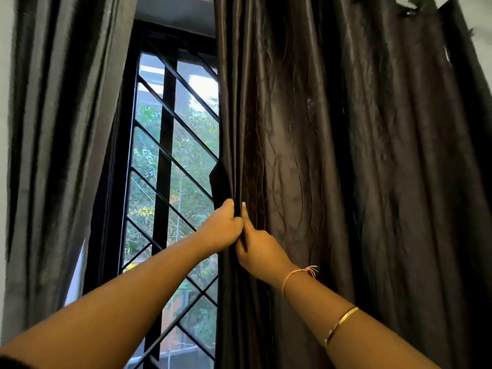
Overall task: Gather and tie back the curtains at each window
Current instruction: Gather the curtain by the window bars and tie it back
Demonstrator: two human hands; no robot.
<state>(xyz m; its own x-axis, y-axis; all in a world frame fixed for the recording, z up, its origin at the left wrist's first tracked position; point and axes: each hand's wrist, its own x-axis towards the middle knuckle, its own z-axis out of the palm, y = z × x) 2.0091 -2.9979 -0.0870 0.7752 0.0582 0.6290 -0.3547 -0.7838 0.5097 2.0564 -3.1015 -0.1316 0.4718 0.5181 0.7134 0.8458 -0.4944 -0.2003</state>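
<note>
Black curtain (346,155) in left hand (222,227), right hand (259,249), one grey curtain (53,129)

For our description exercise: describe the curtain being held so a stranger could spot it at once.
Start at the window's black diagonal grille. The held curtain hangs right of it, its inner edge gripped by the left hand and right hand. Unlike the plain grey curtain on the left, it is darker, glossy, with wavy lines.

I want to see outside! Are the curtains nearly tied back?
Not yet. The window already shows between them. The left hand and right hand grip the edge of the dark curtain. Still to do: bunch and tie it; the grey curtain hangs loose too, and no tie is in view.
</note>
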